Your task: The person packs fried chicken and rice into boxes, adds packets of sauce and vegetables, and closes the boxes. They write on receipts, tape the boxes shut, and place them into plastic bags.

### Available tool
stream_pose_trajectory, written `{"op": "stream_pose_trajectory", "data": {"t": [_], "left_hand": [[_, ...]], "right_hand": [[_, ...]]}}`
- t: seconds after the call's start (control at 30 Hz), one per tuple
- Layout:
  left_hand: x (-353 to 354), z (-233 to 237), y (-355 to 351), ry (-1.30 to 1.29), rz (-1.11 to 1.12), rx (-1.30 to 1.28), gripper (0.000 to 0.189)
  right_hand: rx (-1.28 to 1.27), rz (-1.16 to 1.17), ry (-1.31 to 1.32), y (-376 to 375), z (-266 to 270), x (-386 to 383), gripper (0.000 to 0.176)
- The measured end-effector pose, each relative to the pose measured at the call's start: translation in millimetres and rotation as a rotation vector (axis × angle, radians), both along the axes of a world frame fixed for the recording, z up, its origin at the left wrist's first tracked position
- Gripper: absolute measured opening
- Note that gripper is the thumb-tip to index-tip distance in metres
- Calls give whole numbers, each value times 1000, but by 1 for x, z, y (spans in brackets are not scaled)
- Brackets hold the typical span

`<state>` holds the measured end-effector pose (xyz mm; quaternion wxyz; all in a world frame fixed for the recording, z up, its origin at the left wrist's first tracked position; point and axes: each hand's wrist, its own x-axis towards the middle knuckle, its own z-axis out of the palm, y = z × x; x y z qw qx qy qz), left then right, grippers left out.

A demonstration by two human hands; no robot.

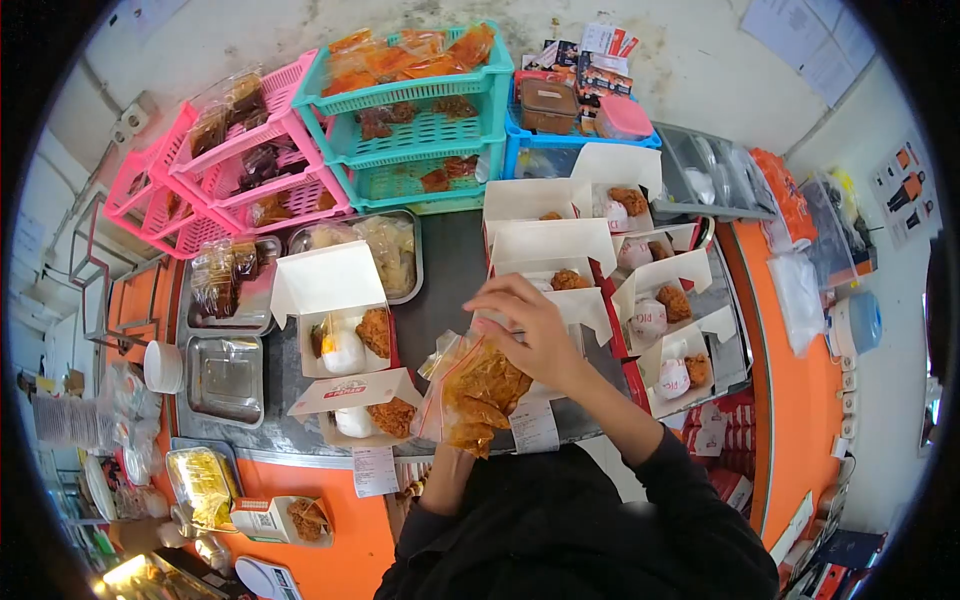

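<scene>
A clear plastic bag of orange-brown sauce packets (482,385) is held up in front of my body. My left hand (450,468) is under and behind it, its fingers hidden by the bag. Over the bag's top edge is my right hand (522,325), fingers bent and partly spread, the fingertips near the bag's opening; whether they pinch anything is too small to tell. Just left of the bag, an open box (335,392) holds fried chicken (392,416) and a white wrapped bundle (354,421). Another open box (333,284) with chicken stands behind it.
More open meal boxes (552,240) stand right of centre. Teal stacked baskets (415,97), pink baskets (285,128) and a blue basket (585,140) line the back. Metal trays (224,380) sit at left. Paper receipts (375,471) hang at the front edge.
</scene>
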<state>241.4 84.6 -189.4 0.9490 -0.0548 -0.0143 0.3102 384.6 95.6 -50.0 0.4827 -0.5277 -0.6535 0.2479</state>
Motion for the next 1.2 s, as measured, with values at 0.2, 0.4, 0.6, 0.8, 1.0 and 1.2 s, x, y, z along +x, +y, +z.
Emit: {"op": "stream_pose_trajectory", "data": {"t": [0.2, 0.4, 0.6, 0.8, 1.0, 1.2], "left_hand": [[2, -9, 8, 281, 28, 39, 56], [1, -15, 14, 343, 27, 98, 51], [8, -20, 9, 420, 122, -126, 47], [7, -2, -3, 72, 36, 184, 48], [5, 39, -11, 90, -55, -69, 58], [-38, 8, -8, 61, 113, 26, 59]], "right_hand": [[-238, 65, -201, -21, -17, 6, 25], [-180, -114, -17, -29, -7, 8, 24], [87, -189, -57, -50, -20, -1, 17], [361, -198, -298, -59, -11, 7, 19], [96, -210, 179, -72, 9, 16, 16], [-52, -222, -76, -86, -9, 46, 8]]}}
